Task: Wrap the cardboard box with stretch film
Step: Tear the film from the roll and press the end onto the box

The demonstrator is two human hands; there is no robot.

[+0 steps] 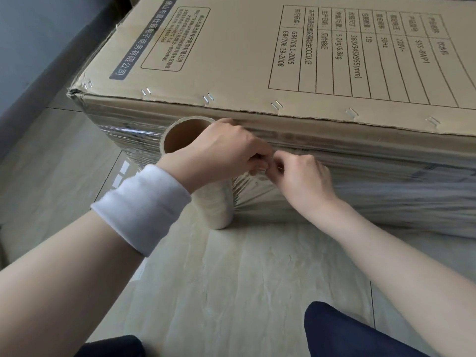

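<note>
The cardboard box point(296, 60) lies on its long side on the tiled floor point(231, 279), filling the far half of the view, its printed face turned up and a stapled edge running along the near top. Lying low like this, its near side wall is within easy reach of someone kneeling before it, and that wall already carries glossy bands of stretch film point(386, 181) from the left corner onward; the top face is bare.

The film roll point(213, 202) stands upright on the floor, just beside the box's near wall toward its left corner, its open cardboard core facing up. Standing on end, it needs no hand to support it, and a short web of film spans from it to the box wall.

That frees both hands to work at the web. The left hand point(221, 148), a white wristband point(144, 210) behind it, reaches over the roll's top; its grip is a narrow pinch on the film's upper edge. The right hand point(301, 176) meets it fingertip to fingertip, pinching the same film. Placed so close, they are probably set to tear or gather the film, though the exact hold between the fingers is too small to tell.
</note>
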